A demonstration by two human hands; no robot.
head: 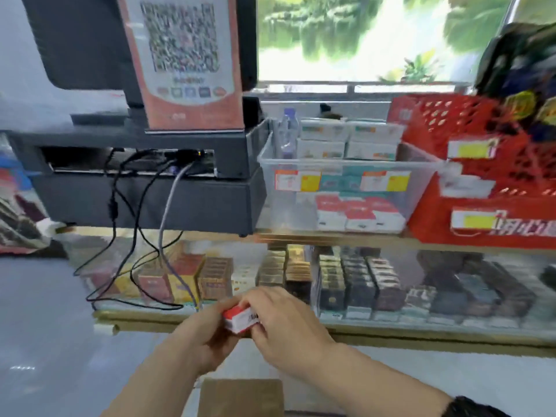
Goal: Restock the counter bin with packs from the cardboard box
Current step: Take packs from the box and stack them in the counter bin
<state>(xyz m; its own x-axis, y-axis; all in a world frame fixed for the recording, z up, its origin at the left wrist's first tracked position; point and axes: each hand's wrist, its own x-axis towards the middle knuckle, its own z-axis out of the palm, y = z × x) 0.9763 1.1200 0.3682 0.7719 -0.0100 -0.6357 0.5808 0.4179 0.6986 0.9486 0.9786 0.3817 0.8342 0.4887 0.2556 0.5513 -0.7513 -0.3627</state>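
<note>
Pack [240, 319]: I see its long axis running across, left hand [198, 335] to right hand [282, 323]; barcode toward right fingers.
Fingers: both sets curled, gripping the pack.
Counter bin [346, 164]: beyond and above fingers, well apart.

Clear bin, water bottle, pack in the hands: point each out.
clear bin [346, 163]: head view, front rim.
water bottle [288, 132]: head view, its body.
pack [240, 319]: head view, red and white side.

We record a glass-topped counter [421, 337]. Along its far edge stand a black register unit [144, 200], a clear plastic bin [346, 164] and a red basket [427, 206].
</note>
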